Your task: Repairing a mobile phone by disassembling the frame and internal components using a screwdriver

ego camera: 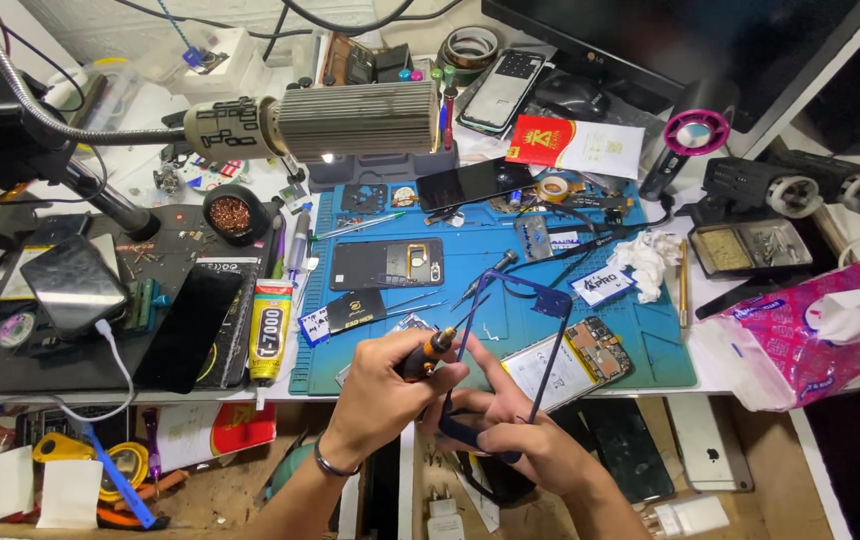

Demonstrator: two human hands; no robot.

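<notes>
My left hand (382, 385) grips a small screwdriver (428, 352) with a black and orange handle, its thin tip pointing up and right. My right hand (520, 425) holds the lower end of a dark blue phone frame (510, 340), an empty rectangular bezel tilted upright above the table's front edge. The screwdriver tip lies against the frame's left side. Just behind the frame, an opened phone body (575, 362) with exposed circuit board and battery lies on the blue work mat (650, 340).
A tube of glue (269, 330) lies left of the mat. A gooseneck lamp (350, 120) hangs over the bench. A black phone back (387, 263), tweezers, tape rolls, crumpled tissue (647, 262), a parts tray (750, 248) and a pink tissue pack (810, 325) crowd the table.
</notes>
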